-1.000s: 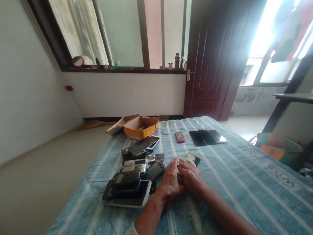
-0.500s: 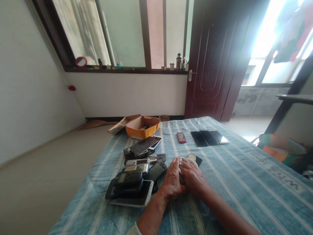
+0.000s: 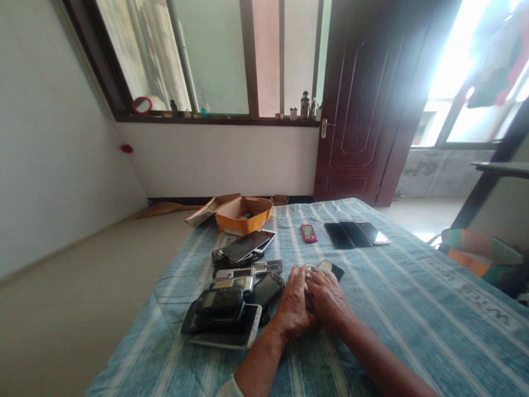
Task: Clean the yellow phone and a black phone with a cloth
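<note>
My left hand (image 3: 294, 303) and my right hand (image 3: 328, 298) are pressed together around a light, crumpled cloth (image 3: 308, 271), low over the middle of the bed or table cover. Whatever lies inside the cloth is hidden by my fingers. Just beyond my right fingertips a dark phone (image 3: 335, 270) shows, partly covered by the hand; I cannot tell whether it touches the cloth. Left of my left hand is a heap of old mobile phones: a black handset (image 3: 221, 300) on a larger phone (image 3: 243, 329), a dark slider phone (image 3: 268, 289) and several others.
An open orange cardboard box (image 3: 239, 225) stands at the far left edge of the striped blue cover (image 3: 380, 320), with something dark inside. A pink phone (image 3: 309, 233) lies farther back. To its right, flat dark phones (image 3: 355, 234) lie side by side. A brown door (image 3: 359, 110) is behind.
The whole view has shifted slightly, so everything sits a little farther right. My hands stay clasped around the cloth, with hardly any movement between them.
</note>
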Action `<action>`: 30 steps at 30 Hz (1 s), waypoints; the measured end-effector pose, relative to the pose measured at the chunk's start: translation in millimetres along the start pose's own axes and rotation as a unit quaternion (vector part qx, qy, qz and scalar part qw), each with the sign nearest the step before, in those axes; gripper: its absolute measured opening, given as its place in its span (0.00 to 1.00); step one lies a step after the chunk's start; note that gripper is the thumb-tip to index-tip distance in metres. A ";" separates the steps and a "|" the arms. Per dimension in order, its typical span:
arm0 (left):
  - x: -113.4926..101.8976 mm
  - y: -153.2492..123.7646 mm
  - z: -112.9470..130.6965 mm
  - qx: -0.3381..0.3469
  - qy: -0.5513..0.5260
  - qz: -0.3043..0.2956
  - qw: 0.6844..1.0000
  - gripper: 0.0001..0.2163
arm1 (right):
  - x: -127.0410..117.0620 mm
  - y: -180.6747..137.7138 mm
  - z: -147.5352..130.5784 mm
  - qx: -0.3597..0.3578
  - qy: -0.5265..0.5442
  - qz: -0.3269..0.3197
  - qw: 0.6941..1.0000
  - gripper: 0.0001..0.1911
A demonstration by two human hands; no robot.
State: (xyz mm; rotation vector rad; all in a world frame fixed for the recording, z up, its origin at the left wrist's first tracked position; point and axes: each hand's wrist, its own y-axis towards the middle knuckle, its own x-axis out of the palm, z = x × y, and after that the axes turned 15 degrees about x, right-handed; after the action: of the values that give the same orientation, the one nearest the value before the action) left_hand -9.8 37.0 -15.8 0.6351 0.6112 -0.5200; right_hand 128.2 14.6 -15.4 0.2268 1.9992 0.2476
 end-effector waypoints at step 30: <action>-3.1 3.1 16.9 -0.075 0.010 -0.009 0.997 0.52 | -9.8 25.9 19.7 0.095 -0.045 0.009 0.994 0.15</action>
State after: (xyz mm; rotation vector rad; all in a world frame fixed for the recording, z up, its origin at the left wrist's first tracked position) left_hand -4.0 28.5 -1.7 0.4931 0.6683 -0.4809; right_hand 151.5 38.3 -8.1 0.3701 1.9314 0.0569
